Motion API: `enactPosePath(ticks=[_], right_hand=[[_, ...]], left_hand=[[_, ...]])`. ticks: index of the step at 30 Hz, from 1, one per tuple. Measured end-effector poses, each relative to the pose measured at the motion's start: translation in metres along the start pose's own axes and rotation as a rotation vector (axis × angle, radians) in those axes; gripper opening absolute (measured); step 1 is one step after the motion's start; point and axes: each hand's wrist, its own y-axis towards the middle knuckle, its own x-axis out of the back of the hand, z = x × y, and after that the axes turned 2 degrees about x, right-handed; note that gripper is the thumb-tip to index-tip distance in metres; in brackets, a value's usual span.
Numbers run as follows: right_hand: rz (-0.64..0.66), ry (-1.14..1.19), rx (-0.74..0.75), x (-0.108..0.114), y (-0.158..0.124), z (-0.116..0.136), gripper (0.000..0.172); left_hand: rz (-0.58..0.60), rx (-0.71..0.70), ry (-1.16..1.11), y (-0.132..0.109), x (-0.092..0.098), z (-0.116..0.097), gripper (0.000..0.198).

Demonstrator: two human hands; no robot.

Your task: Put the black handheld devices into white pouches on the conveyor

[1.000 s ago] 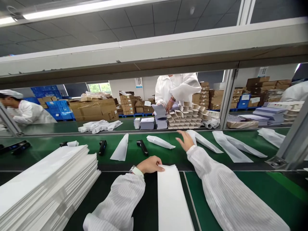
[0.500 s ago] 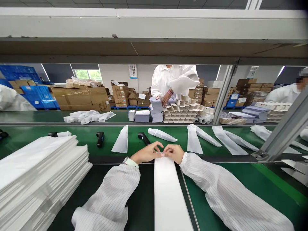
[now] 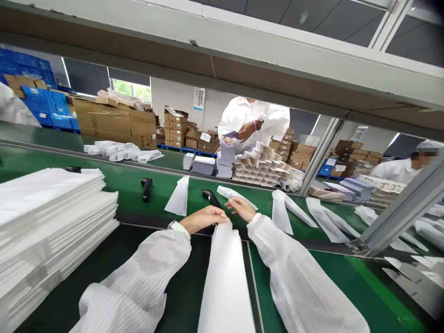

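My left hand (image 3: 204,219) pinches the far end of a long white sheet (image 3: 225,282) between thumb and fingers. The sheet looks thin and paper-like; its far corner is lifted and bunched, and the rest runs toward me over the dark green surface. Just right of that end, my right hand (image 3: 243,209) hovers with its fingers apart and nothing visible in them. On my left is a tall stack of similar white sheets (image 3: 52,208). Beyond my hands, a black handheld scanner (image 3: 211,198) lies on the green belt (image 3: 128,173).
Folded white strips (image 3: 282,210) and another scanner (image 3: 146,189) lie along the belt. A slanted metal post (image 3: 391,212) stands at the right, under an overhead shelf (image 3: 243,41). Across the belt, a co-worker (image 3: 253,120) holds a small flat item beside stacked open cartons (image 3: 260,166).
My right hand has come off the sheet's end and opened. My left hand keeps its pinch, and the corner has risen. The view has tilted. The co-worker has lifted a flat item.
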Motion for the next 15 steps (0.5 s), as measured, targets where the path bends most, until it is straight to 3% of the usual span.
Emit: enactPosePath(ticks=[3,8,11,15], right_hand=[[-0.089,-0.113,-0.015,-0.018,0.020,-0.001,0.032],[-0.245,-0.121,-0.070,-0.043,0.029,-0.012,0.042],[-0.299,0.014,-0.093,-0.034,0.028,-0.013,0.046],[-0.300,0.257,-0.070,0.001,0.017,0.008,0.059]], left_hand=[[-0.004,0.013,0.027,0.002,-0.002,0.003,0.028],[-0.002,-0.001,0.133,0.000,-0.003,-0.001,0.026],[-0.022,-0.023,0.199,-0.002,-0.002,-0.009,0.025],[-0.037,-0.052,0.252,-0.004,-0.004,-0.022,0.025]])
